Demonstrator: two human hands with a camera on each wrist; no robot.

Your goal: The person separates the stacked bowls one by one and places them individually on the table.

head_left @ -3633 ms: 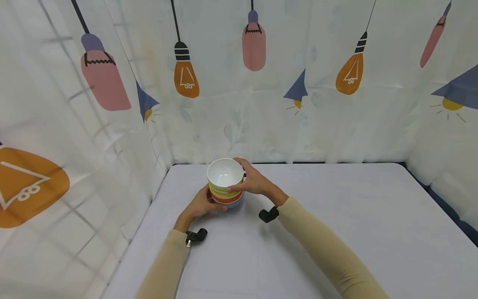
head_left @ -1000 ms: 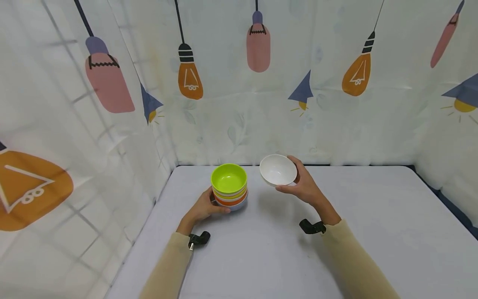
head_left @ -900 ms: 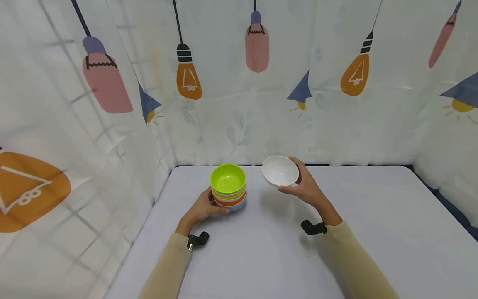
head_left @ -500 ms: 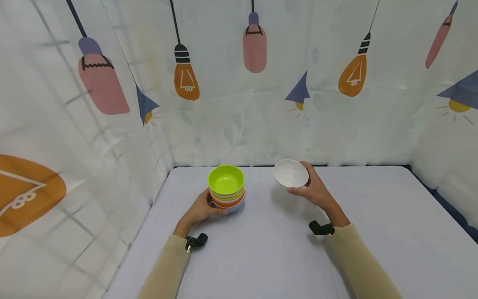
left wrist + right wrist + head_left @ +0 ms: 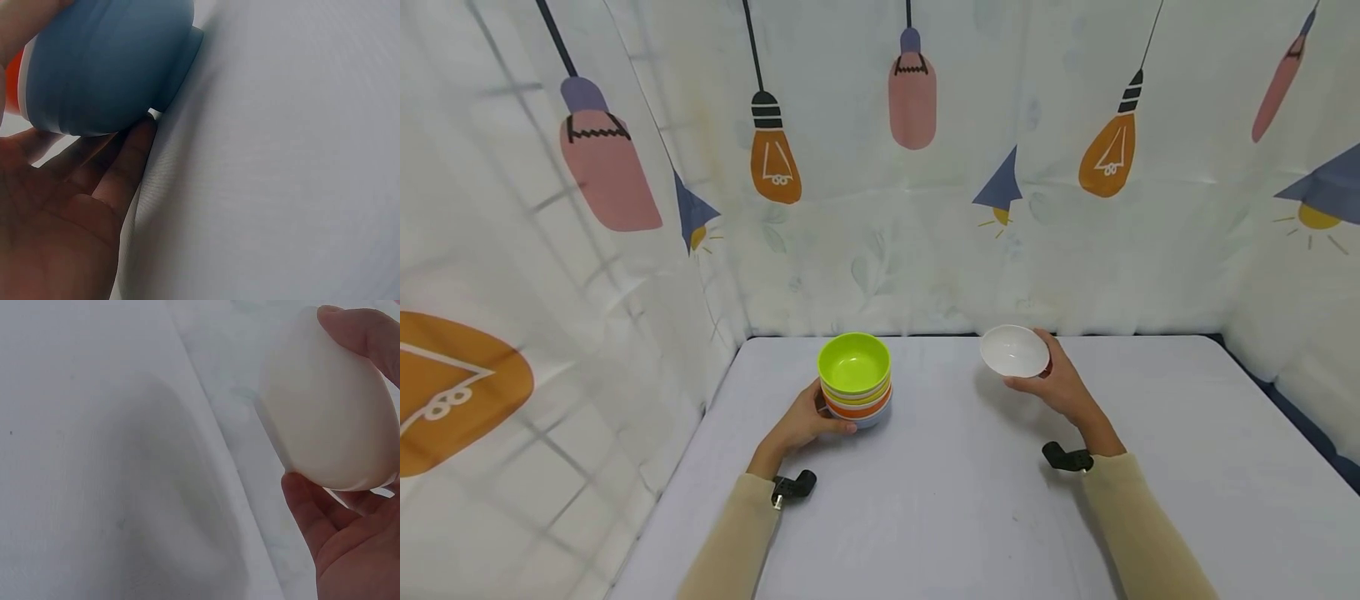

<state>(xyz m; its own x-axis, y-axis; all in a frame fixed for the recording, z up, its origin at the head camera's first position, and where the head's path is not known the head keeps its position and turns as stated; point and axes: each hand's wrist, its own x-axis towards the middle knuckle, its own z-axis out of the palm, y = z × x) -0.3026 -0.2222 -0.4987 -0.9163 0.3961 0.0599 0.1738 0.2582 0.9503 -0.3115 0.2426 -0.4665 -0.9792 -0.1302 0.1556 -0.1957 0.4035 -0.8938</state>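
A white bowl [image 5: 1013, 352] is held in the air over the back of the table by my right hand [image 5: 1060, 387], thumb and fingers curled about its side. In the right wrist view the white bowl [image 5: 331, 412] shows its outer wall, with its shadow on the cloth. Farther left stands a stack of nested bowls: a lime-green bowl [image 5: 853, 364] on top, yellow and white rims under it, then an orange bowl [image 5: 857, 410] and a blue bowl [image 5: 119, 62] at the bottom. My left hand [image 5: 805, 421] grips the stack low at its left side, fingers around the blue bowl.
The table [image 5: 925, 517] is covered in a white cloth. Its back edge runs just behind the bowls, against a hanging curtain [image 5: 850, 250] printed with lamps. Another curtain side [image 5: 587, 333] closes off the left. A small black camera [image 5: 1067, 457] is strapped to each wrist.
My right hand has lifted the white bowl off the top of the stack and carried it to the right, uncovering the lime-green bowl. The left hand has kept its grip on the stack.
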